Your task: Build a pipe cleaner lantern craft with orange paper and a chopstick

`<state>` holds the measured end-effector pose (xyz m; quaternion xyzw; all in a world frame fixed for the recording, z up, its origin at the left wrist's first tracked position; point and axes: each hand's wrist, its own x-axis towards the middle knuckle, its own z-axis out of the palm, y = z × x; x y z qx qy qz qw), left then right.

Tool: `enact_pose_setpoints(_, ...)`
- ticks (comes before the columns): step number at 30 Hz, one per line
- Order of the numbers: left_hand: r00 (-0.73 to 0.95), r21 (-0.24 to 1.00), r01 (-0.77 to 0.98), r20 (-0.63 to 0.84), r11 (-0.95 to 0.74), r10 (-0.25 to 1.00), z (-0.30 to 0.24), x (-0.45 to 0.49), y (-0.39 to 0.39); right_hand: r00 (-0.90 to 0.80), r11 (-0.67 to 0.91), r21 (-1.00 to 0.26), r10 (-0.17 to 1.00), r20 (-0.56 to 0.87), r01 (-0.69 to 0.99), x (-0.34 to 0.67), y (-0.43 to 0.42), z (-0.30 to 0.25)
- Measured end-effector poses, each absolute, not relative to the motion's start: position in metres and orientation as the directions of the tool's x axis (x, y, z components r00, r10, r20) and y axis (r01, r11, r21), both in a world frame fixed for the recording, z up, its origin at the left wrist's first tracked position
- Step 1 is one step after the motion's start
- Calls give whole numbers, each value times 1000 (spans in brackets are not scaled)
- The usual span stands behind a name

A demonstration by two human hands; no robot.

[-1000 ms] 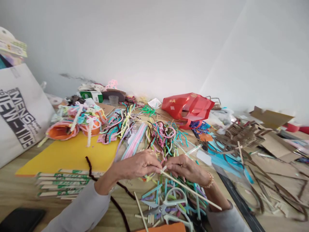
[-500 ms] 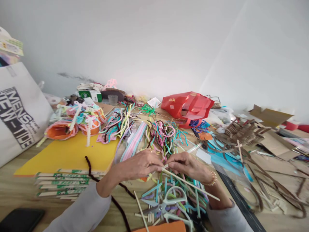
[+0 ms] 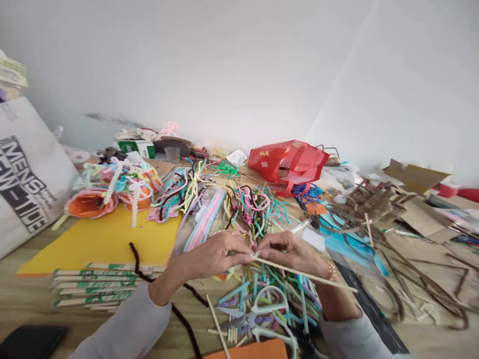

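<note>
My left hand and my right hand meet above the middle of the table, fingers closed in a pinch. Between them is the end of a thin pale wooden chopstick, which slants down to the right across my right wrist. Something small and whitish shows at the fingertips; I cannot make out what. Below the hands lie scissors with pale green handles, spread open on cut pieces of coloured pipe cleaner. Short cut stick pieces and another bare stick lie beside the blades.
Wrapped chopsticks are stacked at left, before a yellow sheet. A dark brown pipe cleaner runs under my left forearm. Pipe cleaner bundles and a red bag stand behind. Brown strips clutter the right.
The chopstick has swung to a flatter angle, its far end now further right and higher. Both hands stay pinched together. The view has shifted slightly.
</note>
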<state>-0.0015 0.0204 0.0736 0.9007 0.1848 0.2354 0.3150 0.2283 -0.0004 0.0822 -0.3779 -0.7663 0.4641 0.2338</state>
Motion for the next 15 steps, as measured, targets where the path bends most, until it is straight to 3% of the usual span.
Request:
enact_pose_setpoints(7,828,612,212,302,-762,473,72,0,20,-599,287,-905,800,45,315,225,0,79)
enact_pose_setpoints(15,774,708,252,261,-660,576,74,-1,18,-524,263,-913,849,65,312,223,-2,81)
